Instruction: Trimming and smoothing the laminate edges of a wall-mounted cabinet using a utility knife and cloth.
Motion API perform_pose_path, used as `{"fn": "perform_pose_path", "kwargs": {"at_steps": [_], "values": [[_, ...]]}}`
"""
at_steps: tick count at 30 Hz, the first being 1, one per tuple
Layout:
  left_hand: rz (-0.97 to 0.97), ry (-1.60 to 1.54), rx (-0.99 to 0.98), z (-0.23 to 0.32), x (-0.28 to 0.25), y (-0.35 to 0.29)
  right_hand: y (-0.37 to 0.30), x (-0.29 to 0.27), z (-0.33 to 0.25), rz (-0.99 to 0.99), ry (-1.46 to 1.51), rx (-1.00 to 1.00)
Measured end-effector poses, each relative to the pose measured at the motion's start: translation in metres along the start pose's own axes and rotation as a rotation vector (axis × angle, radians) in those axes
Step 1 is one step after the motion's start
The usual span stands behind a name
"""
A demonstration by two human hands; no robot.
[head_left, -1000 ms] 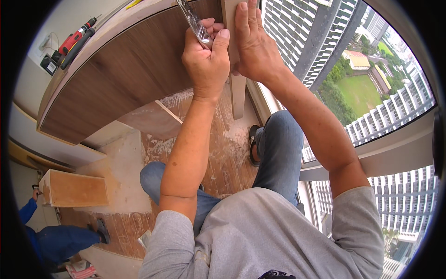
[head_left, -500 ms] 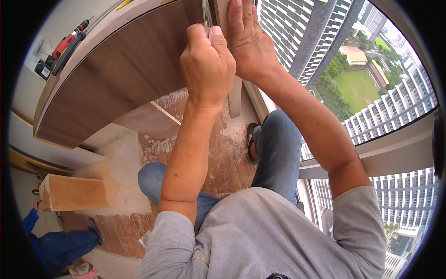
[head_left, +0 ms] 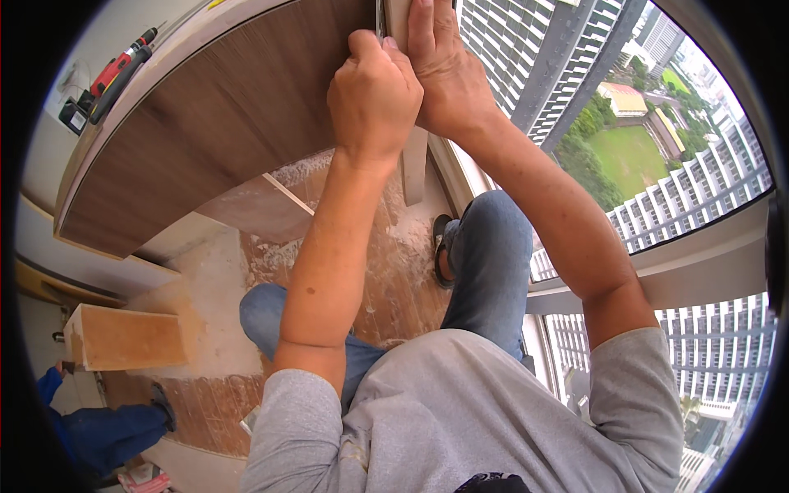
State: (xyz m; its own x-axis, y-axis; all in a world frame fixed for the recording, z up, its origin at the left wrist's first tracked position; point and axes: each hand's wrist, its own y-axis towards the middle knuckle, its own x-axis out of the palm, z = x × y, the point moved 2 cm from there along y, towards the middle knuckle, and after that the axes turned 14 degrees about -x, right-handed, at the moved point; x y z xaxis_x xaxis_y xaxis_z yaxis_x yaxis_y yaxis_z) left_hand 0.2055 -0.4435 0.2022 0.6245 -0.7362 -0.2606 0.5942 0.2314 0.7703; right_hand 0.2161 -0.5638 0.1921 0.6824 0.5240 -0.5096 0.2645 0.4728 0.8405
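Metal tool [head_left: 380, 18], beyond left grip [head_left: 374, 97], beside post [head_left: 396, 23]

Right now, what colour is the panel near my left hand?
The panel is streaky brown, clearest in head view.

Left hand [head_left: 376, 100] just beside right hand [head_left: 449, 82], right hand on post [head_left: 414, 174]. Cabinet [head_left: 222, 135] left of both hands, drill [head_left: 110, 76] along its top edge, far left. Window [head_left: 620, 156] right. Lower left: box [head_left: 127, 338], co-worker [head_left: 115, 434] beside it. Floor [head_left: 399, 300] below hands, between the person's knees.
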Motion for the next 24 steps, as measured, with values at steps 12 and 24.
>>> {"fn": "perform_pose_path", "kwargs": {"at_steps": [12,24], "values": [[-0.143,0.163,-0.154,-0.016,0.004,-0.024,0.002,0.001,0.001,-0.136,-0.027,0.145],[-0.765,-0.727,-0.833,-0.016,-0.058,-0.057,0.009,-0.018,-0.014,-0.245,0.015,0.219]]}}
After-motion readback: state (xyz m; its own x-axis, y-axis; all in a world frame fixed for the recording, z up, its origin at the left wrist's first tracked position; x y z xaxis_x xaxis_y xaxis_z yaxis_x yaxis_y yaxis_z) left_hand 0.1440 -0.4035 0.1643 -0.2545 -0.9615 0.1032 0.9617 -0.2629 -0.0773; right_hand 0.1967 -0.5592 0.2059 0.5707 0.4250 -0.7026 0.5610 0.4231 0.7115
